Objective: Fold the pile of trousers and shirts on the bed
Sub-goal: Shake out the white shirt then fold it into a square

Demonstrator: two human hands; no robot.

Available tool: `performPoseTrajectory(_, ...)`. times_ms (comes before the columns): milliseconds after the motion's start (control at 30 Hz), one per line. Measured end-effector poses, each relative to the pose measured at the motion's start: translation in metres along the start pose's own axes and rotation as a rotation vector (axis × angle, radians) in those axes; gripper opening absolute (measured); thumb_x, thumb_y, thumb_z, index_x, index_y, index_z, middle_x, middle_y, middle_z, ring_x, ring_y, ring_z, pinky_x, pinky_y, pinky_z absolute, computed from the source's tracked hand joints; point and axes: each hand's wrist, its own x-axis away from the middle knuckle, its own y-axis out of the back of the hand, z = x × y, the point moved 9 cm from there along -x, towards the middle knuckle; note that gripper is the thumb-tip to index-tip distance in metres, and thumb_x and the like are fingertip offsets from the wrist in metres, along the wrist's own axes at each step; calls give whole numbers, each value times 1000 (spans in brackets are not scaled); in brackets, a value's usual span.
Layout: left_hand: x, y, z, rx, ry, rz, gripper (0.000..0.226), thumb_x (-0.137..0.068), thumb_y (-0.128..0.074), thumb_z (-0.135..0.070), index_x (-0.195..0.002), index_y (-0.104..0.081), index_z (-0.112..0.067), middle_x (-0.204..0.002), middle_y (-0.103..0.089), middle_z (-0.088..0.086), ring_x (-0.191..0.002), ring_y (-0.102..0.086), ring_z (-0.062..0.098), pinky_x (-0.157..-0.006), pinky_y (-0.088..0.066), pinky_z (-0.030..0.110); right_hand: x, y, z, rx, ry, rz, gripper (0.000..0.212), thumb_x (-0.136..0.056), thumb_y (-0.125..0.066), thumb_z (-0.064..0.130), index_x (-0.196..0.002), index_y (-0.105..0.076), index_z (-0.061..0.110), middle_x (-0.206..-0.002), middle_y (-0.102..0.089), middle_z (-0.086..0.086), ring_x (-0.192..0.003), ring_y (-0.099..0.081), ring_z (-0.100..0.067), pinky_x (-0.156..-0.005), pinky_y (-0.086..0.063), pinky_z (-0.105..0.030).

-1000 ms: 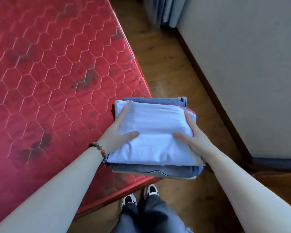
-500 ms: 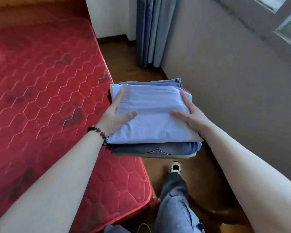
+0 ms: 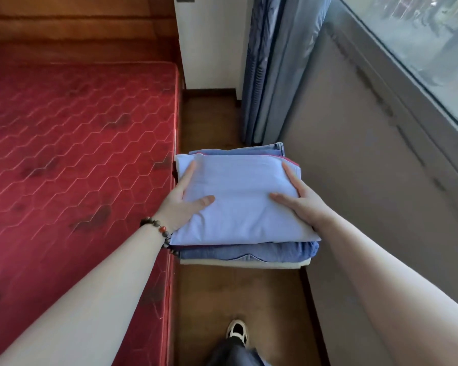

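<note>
One stack of folded clothes (image 3: 238,207), maybe four or five layers, hard to count. Left hand (image 3: 181,204) at 9 o'clock and right hand (image 3: 304,204) at 3 hold it, thumbs on top, fingers underneath, over the floor (image 3: 238,294) beside the bed (image 3: 77,154).

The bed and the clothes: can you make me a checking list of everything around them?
Surface: red mattress, bare where seen.
Job's things: folded stack of clothes, pale blue piece on top, denim and cream layers below, held over the wooden floor beside the bed.
Clutter: nothing seen.
Hands: left hand and right hand grip the stack's sides, thumbs on top; beaded bracelet on left wrist.
Cables: nothing seen.
Surroundings: blue curtain, window, wall, one shoe.
</note>
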Motion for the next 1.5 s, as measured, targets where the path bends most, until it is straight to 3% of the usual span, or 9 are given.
performPoseTrajectory(200,-52,-9,-10,-9,15,-31,94,-69,-75,-56,-146,-20,-53,-124,-23,-58,-108,-20,-42,-79,-24,-13,-51,30,9,2,13,32,76,-70,-72,64,-126,-23,77,-142,-39,20,-119,-49,-6,-92,-42,-26)
performPoseTrajectory(333,-77,-6,-10,2,35,-47,91,-74,-75,-52,-145,-18,-54,-139,-21,-44,-127,-20,-21,-85,-24,-5,-82,36,18,16,31,55,75,-70,-72,64,-128,-24,76,-144,-39,18,-122,-49,-10,-103,-43,-34)
performPoseTrajectory(400,-91,-1,-9,7,43,-50,90,-75,-75,-51,-145,-18,-55,-145,-20,-35,-132,-18,-14,-88,-23,1,-97,37,25,15,35,68,75,-70,-72,65,-127,-24,76,-143,-40,18,-120,-50,-8,-98,-44,-31)
performPoseTrajectory(633,-167,32,0,40,55,-87,90,-73,-76,-53,-142,-19,-58,-146,-22,-34,-136,-18,-9,-89,-24,4,-184,33,56,1,38,93,76,-69,-73,64,-127,-25,76,-139,-41,21,-111,-50,1,-80,-43,-19)
performPoseTrajectory(1000,-380,164,-27,64,71,-160,83,-77,-76,-44,-135,-22,-66,-143,-24,-36,-134,-20,-11,-82,-25,-1,-416,9,188,-15,84,126,73,-72,-73,59,-127,-27,75,-131,-46,27,-106,-51,8,-76,-43,-15)
performPoseTrajectory(1167,-469,210,-45,50,78,-199,84,-78,-75,-46,-137,-20,-66,-139,-23,-42,-129,-20,-16,-77,-26,-5,-517,11,243,2,112,156,71,-72,-73,61,-123,-27,78,-128,-46,30,-109,-53,4,-85,-46,-20)
performPoseTrajectory(1267,-522,230,-47,42,73,-238,86,-79,-75,-45,-143,-18,-59,-143,-21,-37,-132,-19,-13,-88,-25,3,-581,13,266,17,112,184,70,-71,-74,61,-118,-26,82,-126,-47,29,-109,-55,1,-91,-47,-26)
performPoseTrajectory(1367,-578,245,-45,49,82,-279,87,-79,-75,-44,-145,-18,-55,-144,-21,-34,-133,-19,-11,-100,-23,16,-648,14,286,36,112,234,71,-74,-73,59,-122,-25,79,-124,-50,25,-104,-57,-1,-83,-48,-22)
performPoseTrajectory(1500,-652,266,-45,56,117,-377,88,-79,-75,-45,-145,-18,-56,-143,-23,-30,-133,-20,-6,-102,-24,21,-746,16,319,79,129,312,68,-75,-72,57,-118,-25,82,-121,-53,25,-98,-63,-4,-77,-51,-20)
